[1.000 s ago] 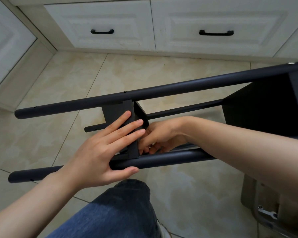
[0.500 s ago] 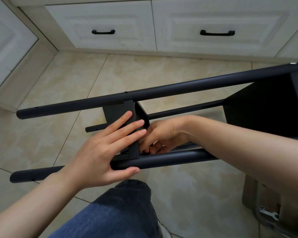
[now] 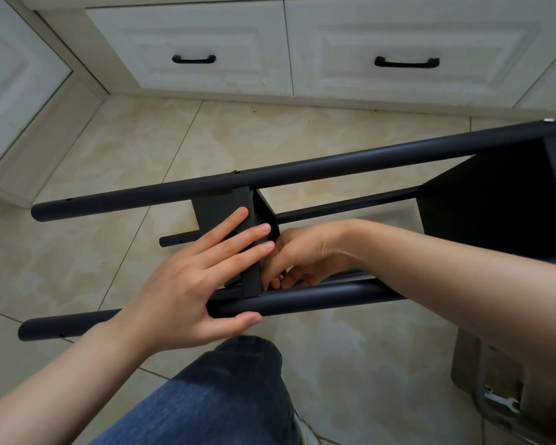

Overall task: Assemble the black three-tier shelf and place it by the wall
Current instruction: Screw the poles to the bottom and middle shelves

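nearby: blue denim knee (image 3: 225,390).
left hand (image 3: 187,284): straight fingers pressed flat on the black metal middle panel (image 3: 249,252).
right hand (image 3: 302,255): fingers curled, pinching a small silver fastener (image 3: 281,276) beside it.
black tubular metal shelf frame (image 3: 334,165): lying sideways on beige floor tiles (image 3: 350,364), before white drawers (image 3: 206,43).

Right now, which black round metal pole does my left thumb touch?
The black round metal pole nearest your knee; the others lie beyond your left hand.
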`<state>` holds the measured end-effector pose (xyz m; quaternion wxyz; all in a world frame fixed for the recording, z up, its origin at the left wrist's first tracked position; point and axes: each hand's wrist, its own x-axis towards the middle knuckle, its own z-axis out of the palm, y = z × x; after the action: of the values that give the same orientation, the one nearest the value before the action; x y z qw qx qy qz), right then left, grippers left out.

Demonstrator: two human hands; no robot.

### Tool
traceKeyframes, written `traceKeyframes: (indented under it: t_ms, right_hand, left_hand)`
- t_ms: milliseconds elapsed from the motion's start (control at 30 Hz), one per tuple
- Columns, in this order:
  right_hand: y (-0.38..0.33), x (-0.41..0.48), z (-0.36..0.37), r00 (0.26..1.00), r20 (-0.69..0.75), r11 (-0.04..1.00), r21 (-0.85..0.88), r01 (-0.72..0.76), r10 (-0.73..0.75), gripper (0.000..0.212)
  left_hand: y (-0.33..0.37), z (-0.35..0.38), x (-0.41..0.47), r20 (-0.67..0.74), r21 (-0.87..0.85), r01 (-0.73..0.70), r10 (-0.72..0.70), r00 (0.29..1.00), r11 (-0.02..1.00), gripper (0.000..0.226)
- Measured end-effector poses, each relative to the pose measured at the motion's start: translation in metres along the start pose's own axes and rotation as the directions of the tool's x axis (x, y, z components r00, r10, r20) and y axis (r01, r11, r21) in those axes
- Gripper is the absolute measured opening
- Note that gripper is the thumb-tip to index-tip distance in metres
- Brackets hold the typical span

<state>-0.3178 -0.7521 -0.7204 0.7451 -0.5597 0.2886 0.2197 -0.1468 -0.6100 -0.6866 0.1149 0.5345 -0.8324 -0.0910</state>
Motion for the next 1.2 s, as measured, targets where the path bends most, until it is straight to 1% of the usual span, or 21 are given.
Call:
traceKeyframes:
  t_ms: [200, 433, 567, 767, 900, 1000, 1200]
  right_hand:
    - [0.0003, 0.0000, -0.0006, 1.000, 0.014, 1.000, 0.026, 0.009, -0.009, 0.011]
    - [-0.0006, 0.0027, 0.0024, 1.000, -0.002, 1.000, -0.009, 0.015, -0.015, 0.011]
    - [-0.0015, -0.0004, 0.0003, 1.000, 0.008, 1.000, 0.008, 0.013, -0.013, 0.017]
    - [-0.0013, -0.0011, 0.0003, 1.000, -0.019, 1.000, -0.023, 0.000, 0.000, 0.010]
    - [-0.0018, 0.0018, 0.0022, 1.000, -0.004, 1.000, -0.003, 0.016, -0.016, 0.013]
    - [-0.0020, -0.0036, -0.0031, 1.000, 0.006, 1.000, -0.026, 0.008, -0.007, 0.015]
    - [-0.0007, 0.0000, 0.0022, 1.000, -0.001, 1.000, -0.007, 0.018, -0.018, 0.009]
  left_hand:
    - [0.0003, -0.0005, 0.0000, 0.001, 0.000, 0.002, -0.002, 1.000, 1.000, 0.074]
    - [-0.0004, 0.0002, -0.0003, 0.001, 0.002, 0.001, -0.001, 1.000, 1.000, 0.075]
    - [-0.0005, -0.0002, 0.0003, 0.000, 0.001, 0.001, -0.001, 1.000, 1.000, 0.075]
    - [-0.0004, -0.0010, 0.0007, 0.012, 0.007, 0.009, -0.009, 1.000, 1.000, 0.075]
    - [0.0007, -0.0017, 0.0006, 0.006, 0.004, 0.008, -0.008, 1.000, 1.000, 0.075]
    - [0.0003, -0.0023, 0.0016, 0.009, 0.005, 0.010, -0.010, 1.000, 1.000, 0.075]
    - [-0.0005, -0.0006, -0.0005, 0.008, 0.007, 0.003, -0.003, 1.000, 1.000, 0.075]
